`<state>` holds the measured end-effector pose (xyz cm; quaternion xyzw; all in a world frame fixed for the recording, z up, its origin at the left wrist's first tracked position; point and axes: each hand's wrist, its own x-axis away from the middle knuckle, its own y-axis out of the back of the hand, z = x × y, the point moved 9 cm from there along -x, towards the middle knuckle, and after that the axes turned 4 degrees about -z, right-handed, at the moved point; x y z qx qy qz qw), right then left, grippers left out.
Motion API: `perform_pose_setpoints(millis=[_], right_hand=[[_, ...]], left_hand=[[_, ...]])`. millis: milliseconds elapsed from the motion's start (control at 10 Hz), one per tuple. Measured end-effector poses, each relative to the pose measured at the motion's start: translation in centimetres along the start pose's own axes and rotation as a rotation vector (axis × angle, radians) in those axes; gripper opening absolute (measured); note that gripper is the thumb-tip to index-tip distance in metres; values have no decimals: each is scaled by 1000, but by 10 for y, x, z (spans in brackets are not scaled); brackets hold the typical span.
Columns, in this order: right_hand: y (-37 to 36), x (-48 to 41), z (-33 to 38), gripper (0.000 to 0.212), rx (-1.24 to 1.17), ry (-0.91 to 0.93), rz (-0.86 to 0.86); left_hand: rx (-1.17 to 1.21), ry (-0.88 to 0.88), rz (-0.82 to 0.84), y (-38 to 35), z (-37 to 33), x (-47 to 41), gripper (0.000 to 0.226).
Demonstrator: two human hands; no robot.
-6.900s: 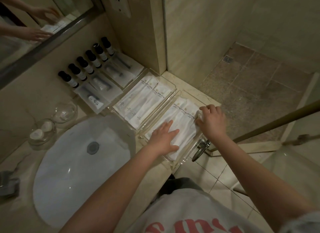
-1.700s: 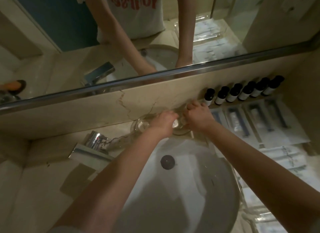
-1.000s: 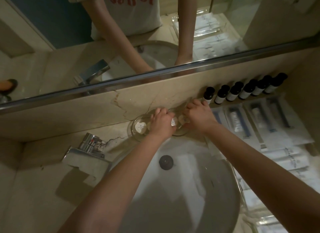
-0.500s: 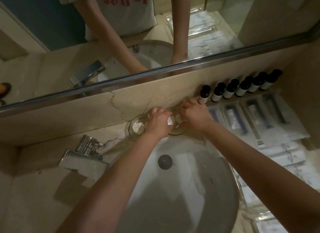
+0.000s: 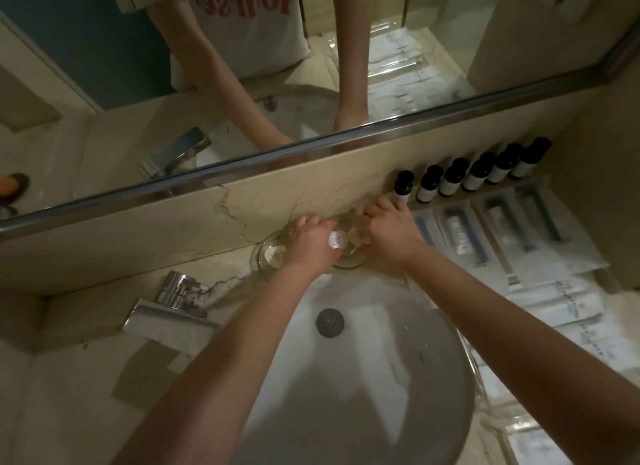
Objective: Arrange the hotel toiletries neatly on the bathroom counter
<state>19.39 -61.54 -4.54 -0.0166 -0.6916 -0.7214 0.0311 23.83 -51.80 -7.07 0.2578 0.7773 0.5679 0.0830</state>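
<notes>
Faucet (image 5: 173,302): on table (image 5: 69,378), left of basin (image 5: 363,378).
Left dish (image 5: 266,267): at back wall, holds one soap (image 5: 274,255).
Left hand (image 5: 311,245): fingers curled on right dish (image 5: 349,262), left rim.
Right dish: on table behind basin.
Right hand (image 5: 388,234): grasping its right rim.
Bottles (image 5: 467,177): row along wall.

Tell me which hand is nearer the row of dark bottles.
Right. The right hand is just beside the leftmost dark bottle; the left hand is farther off, at the glass dishes.
</notes>
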Motion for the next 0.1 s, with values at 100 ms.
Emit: perform_pose_setpoints(millis=[100], right_hand=[[5,7,-5,44,19,-36,-13]], left_hand=[[-35,13,0,7,-1,4,51]])
